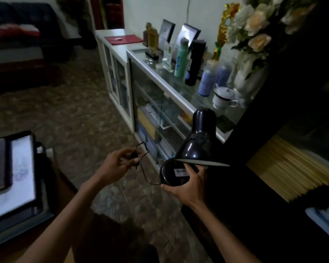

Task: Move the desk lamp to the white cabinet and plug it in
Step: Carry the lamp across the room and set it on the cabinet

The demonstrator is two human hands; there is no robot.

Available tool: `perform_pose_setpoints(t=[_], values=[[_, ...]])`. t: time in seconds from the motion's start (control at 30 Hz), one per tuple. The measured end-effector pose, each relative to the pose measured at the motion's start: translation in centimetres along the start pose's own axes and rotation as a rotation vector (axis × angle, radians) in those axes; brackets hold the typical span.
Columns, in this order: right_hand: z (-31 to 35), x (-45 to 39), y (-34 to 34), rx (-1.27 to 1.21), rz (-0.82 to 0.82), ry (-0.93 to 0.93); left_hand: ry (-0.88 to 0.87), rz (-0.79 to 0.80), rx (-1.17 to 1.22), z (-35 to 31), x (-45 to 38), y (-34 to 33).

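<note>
The black desk lamp (198,143) is held in the air at centre right, its shade above its round base with a white label. My right hand (186,184) grips the base from below. A thin black cord (145,168) loops from the base to my left hand (118,164), which pinches the cord's black plug end. The white cabinet (114,44) stands along the wall beyond, its top partly bare near a red folder (123,39). No socket is visible.
A glass display cabinet (158,95) sits nearer, topped with bottles, frames, a lidded white cup (223,97) and a flower vase (249,76). A dark shelf unit (292,149) fills the right. A tray with books (11,177) lies at left. Patterned floor lies between.
</note>
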State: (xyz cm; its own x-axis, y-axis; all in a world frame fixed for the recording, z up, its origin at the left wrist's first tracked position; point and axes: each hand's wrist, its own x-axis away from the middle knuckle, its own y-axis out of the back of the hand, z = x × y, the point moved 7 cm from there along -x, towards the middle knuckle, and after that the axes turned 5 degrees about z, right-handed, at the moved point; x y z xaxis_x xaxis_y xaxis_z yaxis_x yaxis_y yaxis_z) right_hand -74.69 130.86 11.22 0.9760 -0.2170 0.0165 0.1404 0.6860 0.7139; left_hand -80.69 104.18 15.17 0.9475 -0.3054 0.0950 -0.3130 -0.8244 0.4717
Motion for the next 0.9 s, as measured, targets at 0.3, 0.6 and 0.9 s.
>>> perform_pose_setpoints(t=[0.3, 0.6, 0.9], values=[[3.9, -12.2, -4.9, 0.048, 0.081, 0.055, 0.074, -0.109, 0.003, 3.3, -9.0, 6.6], [16.1, -28.4, -11.1, 0.044, 0.035, 0.133, 0.027, -0.199, -0.007, 5.9, -21.9, 21.1], [29.0, -43.9, -16.3, 0.025, 0.077, 0.231, -0.043, -0.325, -0.057, 6.3, -32.9, 35.4]])
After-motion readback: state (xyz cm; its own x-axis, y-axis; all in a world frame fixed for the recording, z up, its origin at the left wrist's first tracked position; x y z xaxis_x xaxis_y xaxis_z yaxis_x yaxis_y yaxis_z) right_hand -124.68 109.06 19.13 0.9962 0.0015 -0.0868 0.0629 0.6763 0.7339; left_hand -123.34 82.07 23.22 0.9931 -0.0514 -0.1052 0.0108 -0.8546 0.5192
